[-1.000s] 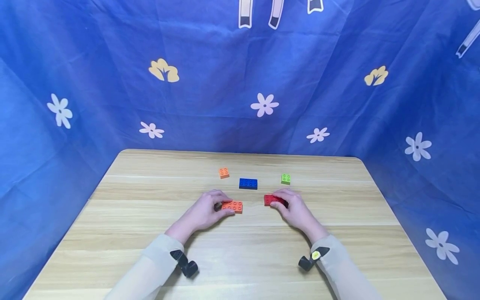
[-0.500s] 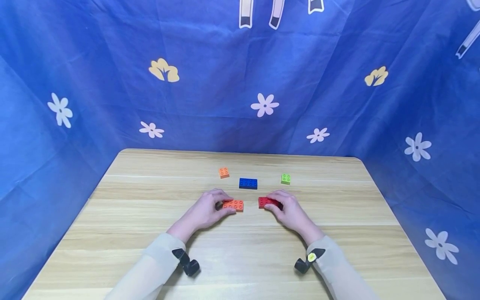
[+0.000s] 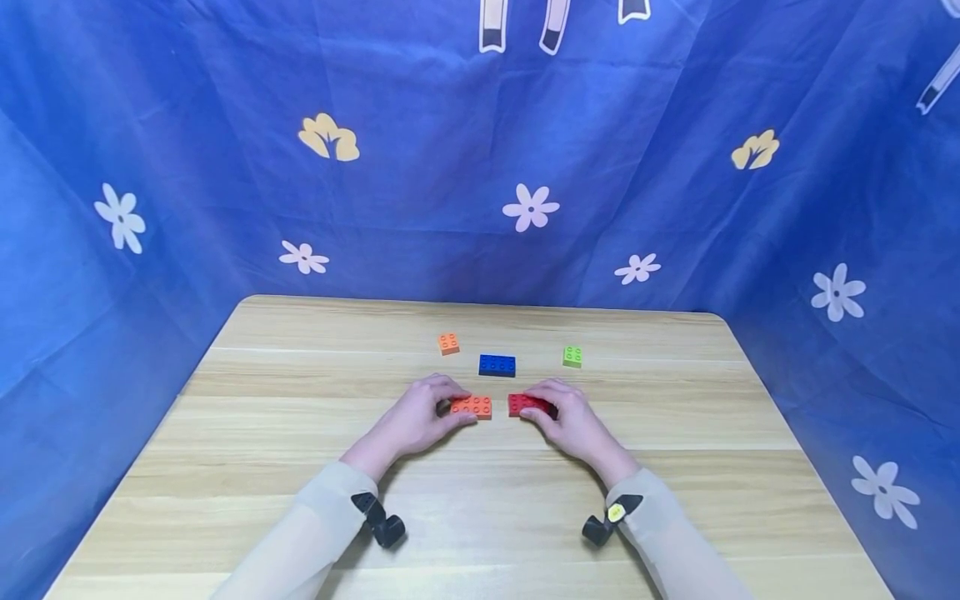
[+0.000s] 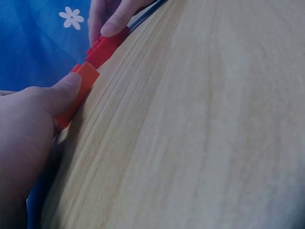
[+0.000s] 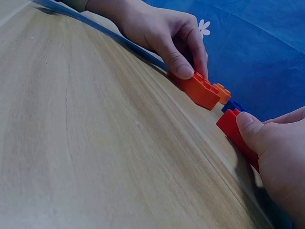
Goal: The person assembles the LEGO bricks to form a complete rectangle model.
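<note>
My left hand (image 3: 420, 417) pinches a long orange toy brick (image 3: 480, 407) by its long sides, thumb on the near side. Opposite it, my right hand (image 3: 566, 419) grips a long red brick (image 3: 517, 405) the same way. A narrow gap separates the two bricks' facing ends in the head view. Both have their studs up. In the right wrist view the thumb lies along the side of the red brick (image 5: 232, 128), and the orange brick (image 5: 202, 92) is beyond it. The left wrist view shows the orange brick (image 4: 85, 85) close before the red one (image 4: 107, 49).
Behind the hands lie a blue brick (image 3: 497, 365), a small orange brick (image 3: 448, 343) and a small green brick (image 3: 572, 357). They rest on a wooden table (image 3: 480, 517). A blue patterned cloth (image 3: 420, 167) hangs behind and at both sides.
My right hand has moved left with the red brick, narrowing the gap to the orange one. The left hand has shifted slightly right with its brick. The other bricks stay put.
</note>
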{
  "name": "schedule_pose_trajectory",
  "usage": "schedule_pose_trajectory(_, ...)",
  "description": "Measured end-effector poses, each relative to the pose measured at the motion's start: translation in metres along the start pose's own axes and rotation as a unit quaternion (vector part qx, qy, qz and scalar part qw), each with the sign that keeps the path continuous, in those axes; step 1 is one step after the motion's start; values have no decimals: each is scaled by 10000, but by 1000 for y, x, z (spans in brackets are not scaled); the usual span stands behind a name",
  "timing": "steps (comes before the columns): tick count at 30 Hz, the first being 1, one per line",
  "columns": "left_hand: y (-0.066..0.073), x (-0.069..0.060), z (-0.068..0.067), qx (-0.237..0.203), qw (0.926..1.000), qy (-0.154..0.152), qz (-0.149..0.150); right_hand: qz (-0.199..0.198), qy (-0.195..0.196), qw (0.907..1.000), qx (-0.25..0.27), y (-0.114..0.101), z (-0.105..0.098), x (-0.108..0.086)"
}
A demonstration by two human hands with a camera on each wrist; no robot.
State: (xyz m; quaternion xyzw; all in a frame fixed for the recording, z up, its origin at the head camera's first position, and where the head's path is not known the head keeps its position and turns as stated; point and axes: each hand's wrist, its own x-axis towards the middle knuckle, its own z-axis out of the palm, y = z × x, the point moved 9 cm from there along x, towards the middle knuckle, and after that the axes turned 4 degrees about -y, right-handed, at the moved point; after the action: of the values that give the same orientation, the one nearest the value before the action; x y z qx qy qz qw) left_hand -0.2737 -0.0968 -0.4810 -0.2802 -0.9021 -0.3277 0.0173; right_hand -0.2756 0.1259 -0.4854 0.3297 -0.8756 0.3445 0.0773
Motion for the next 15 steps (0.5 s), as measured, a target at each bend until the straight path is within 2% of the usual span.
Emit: schedule_pose_trajectory(15, 2, 5, 3, 2, 10000, 27, 6, 121, -126, 9998, 79, 1, 8, 6)
